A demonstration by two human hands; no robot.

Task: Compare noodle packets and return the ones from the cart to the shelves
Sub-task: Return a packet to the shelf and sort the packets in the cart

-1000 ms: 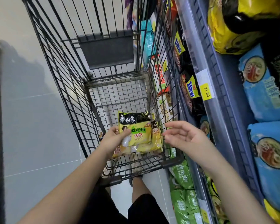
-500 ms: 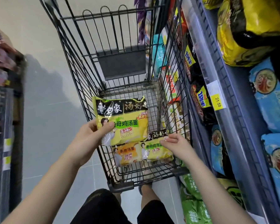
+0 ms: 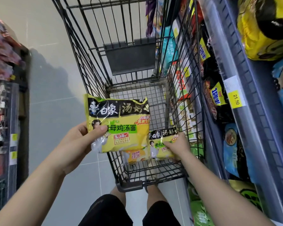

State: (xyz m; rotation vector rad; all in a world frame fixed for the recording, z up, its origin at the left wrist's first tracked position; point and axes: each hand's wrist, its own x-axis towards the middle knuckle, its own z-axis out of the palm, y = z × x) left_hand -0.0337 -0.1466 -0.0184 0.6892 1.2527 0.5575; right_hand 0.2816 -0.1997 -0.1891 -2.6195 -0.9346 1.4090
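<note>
My left hand (image 3: 79, 141) grips a large yellow-and-black noodle packet (image 3: 119, 124) by its left edge, lifted over the near left side of the black wire cart (image 3: 95, 51). My right hand (image 3: 176, 146) reaches inside the cart and holds a smaller yellow-and-black packet (image 3: 161, 144) near the cart's floor. An orange-yellow packet (image 3: 136, 156) lies partly hidden under the other two.
Shelves (image 3: 245, 66) on the right hold yellow, blue, black and green noodle packs, with a yellow 21.50 price tag (image 3: 235, 99). Another rack (image 3: 2, 101) of goods stands at the left. Grey tiled floor lies between. My legs show below the cart.
My left hand has lifted the large packet up out of the cart. My right hand went from hovering open to holding the smaller packet in the cart.
</note>
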